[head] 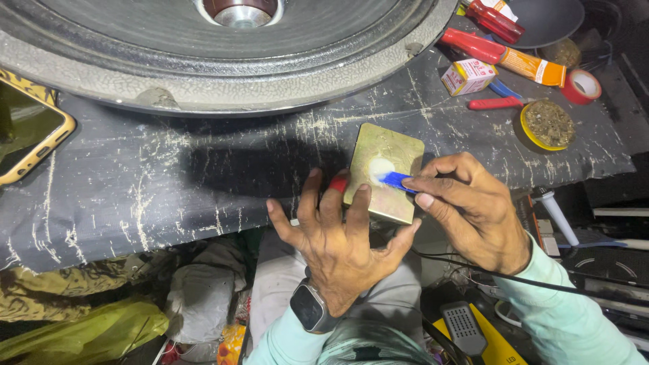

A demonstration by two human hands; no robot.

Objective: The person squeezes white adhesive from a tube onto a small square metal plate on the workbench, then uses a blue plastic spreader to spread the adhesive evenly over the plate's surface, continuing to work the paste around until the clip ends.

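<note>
Plate position: the brass-coloured metal plate point(384, 172) lies flat on the tabletop point(203, 182), just ahead of both your hands, at the near edge.
Plate axis: its long side runs away from you, tilted slightly to the right; the near short edge overhangs toward your lap.
Left hand: your left hand point(334, 240) is spread, fingers apart, the fingertips point(363, 191) pressing on the plate's near left part; one finger carries a red cap or tape. It pins the plate and grips nothing.
Right hand: your right hand point(470, 209) is closed in a pinch on a small blue tool point(394, 179), whose tip points left.
White dab: a pale blob point(379, 166) sits near the plate's middle, touching the blue tip, just left of your right fingertips.
Nearer hand: both touch or reach the plate; the right one works the blob, the left steadies from below it.
Beyond the hands: a large speaker cone point(223, 61) lies farther out, well apart from the plate; glue tubes point(514, 61) and a tape roll point(582, 86) lie off to the far right.
</note>
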